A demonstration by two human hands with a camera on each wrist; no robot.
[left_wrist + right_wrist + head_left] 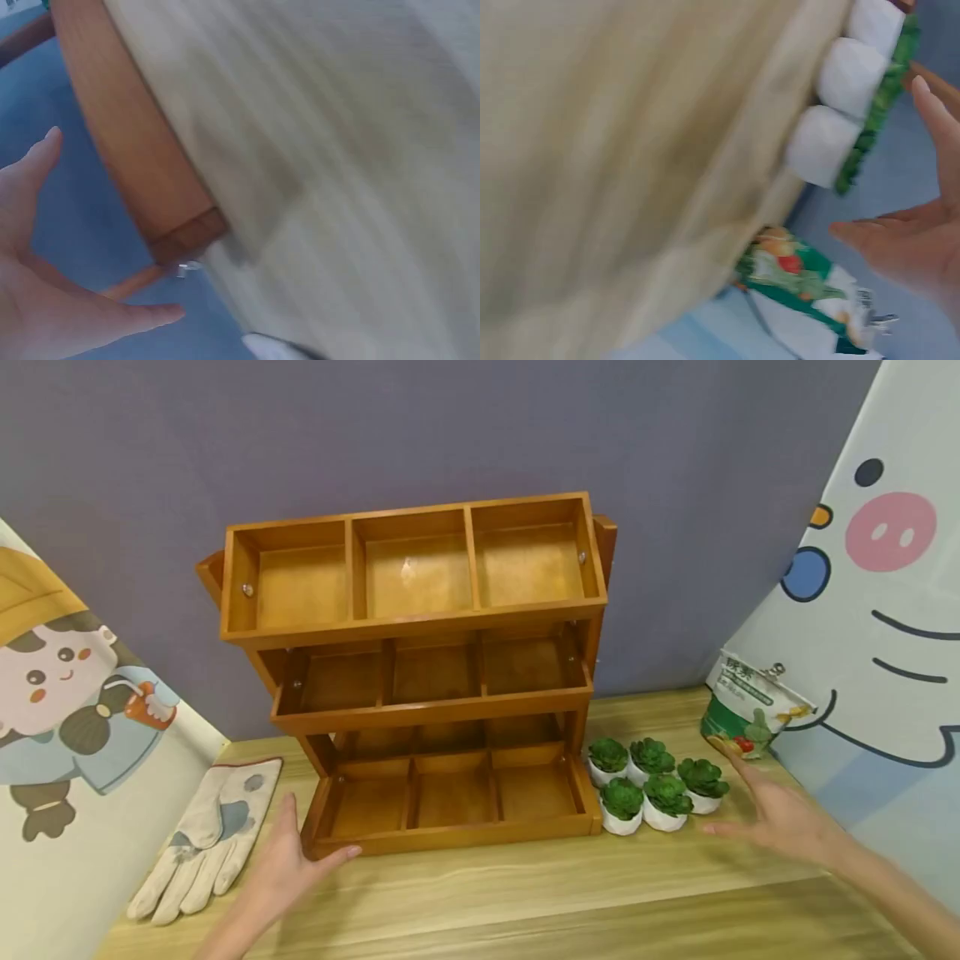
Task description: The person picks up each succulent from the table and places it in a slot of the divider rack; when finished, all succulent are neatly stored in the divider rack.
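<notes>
A three-tier wooden rack (442, 839) with divided compartments stands against the back wall, its trays bare inside. My left hand (281, 868) hovers near its lower left corner, thumb and fingers spread, holding nothing. In the left wrist view that hand (45, 277) is apart from the rack's wooden edge (135, 127). Several small succulents (666, 797) in white pots cluster at the rack's right side. My right hand (783, 814) is just right of them with its fingers spread, holding nothing; the right wrist view shows a gap between this hand (907, 232) and the white pots (825, 142).
A pair of pale work gloves (213, 835) lies left of the rack. At the back right stands a green and white bag (750, 706) closed with a metal clip (775, 670). Printed panels flank the wooden table (480, 902) on both sides; a grey-purple wall (420, 435) is behind.
</notes>
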